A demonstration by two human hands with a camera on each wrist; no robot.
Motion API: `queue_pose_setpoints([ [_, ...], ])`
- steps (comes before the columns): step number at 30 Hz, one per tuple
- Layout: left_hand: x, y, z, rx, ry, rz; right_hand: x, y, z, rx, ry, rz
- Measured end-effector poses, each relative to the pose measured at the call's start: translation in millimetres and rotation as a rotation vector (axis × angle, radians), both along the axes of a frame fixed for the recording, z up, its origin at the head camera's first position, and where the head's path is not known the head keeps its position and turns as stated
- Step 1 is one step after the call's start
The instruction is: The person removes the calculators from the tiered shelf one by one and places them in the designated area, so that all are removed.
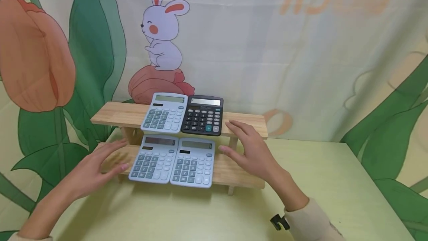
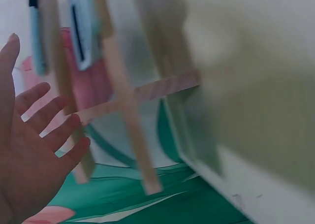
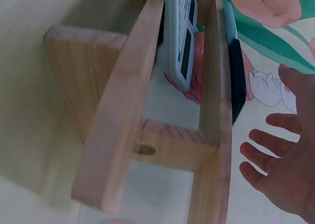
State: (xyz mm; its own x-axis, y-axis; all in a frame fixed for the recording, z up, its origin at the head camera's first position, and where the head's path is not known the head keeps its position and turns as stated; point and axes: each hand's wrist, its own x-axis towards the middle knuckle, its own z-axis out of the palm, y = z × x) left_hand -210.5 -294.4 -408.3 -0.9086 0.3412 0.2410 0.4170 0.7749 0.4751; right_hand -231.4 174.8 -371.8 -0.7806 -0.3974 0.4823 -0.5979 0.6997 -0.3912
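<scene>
A two-tier wooden shelf (image 1: pixel 113 114) holds three light-blue calculators and one black one. On the upper tier, a light-blue calculator (image 1: pixel 165 112) stands beside the black calculator (image 1: pixel 202 116). Below them, two more light-blue calculators, a left one (image 1: pixel 153 159) and a right one (image 1: pixel 193 163), lean side by side on the lower tier. My left hand (image 1: pixel 93 168) hovers at the shelf's left end, fingers spread and holding nothing. Off the shelf's right side, my right hand (image 1: pixel 250 151) is also empty, its fingers extended close to the black calculator in the head view.
The shelf stands on a pale yellow-green table (image 1: pixel 311 181) against a printed curtain (image 1: pixel 234 47) with a rabbit and tulips. A small black clip (image 1: pixel 279 222) sits by the right sleeve (image 1: pixel 311 217). Wooden legs (image 3: pixel 177 145) join the tiers in the right wrist view.
</scene>
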Motion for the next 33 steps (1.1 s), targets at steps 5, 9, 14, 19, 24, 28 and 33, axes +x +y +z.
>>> queue_pose_setpoints([
  [5,-8.6,-7,-23.2,0.006,0.001,-0.003,-7.7,-21,-7.0,-0.046,-0.029,0.008],
  [9,-13.5,-11,-35.3,0.014,0.007,-0.035,-13.0,-31,-12.2,-0.045,-0.023,-0.005],
  [14,-19.3,-12,-43.6,0.024,0.004,-0.067,-21.8,-39,-12.7,-0.038,0.026,-0.018],
  [19,-23.5,-14,-48.3,0.011,0.019,-0.093,-33.2,-46,-9.1,0.003,0.062,-0.039],
  [24,-27.0,-13,-48.9,-0.033,0.02,-0.109,-41.8,-48,-9.5,0.024,0.038,-0.062],
  [28,-28.1,-13,-47.1,-0.051,-0.001,-0.1,-45.4,-48,-13.8,0.01,0.009,-0.07],
  [33,-29.2,-17,-48.3,-0.065,0.025,-0.084,-48.1,-48,-17.4,-0.021,0.026,-0.062],
])
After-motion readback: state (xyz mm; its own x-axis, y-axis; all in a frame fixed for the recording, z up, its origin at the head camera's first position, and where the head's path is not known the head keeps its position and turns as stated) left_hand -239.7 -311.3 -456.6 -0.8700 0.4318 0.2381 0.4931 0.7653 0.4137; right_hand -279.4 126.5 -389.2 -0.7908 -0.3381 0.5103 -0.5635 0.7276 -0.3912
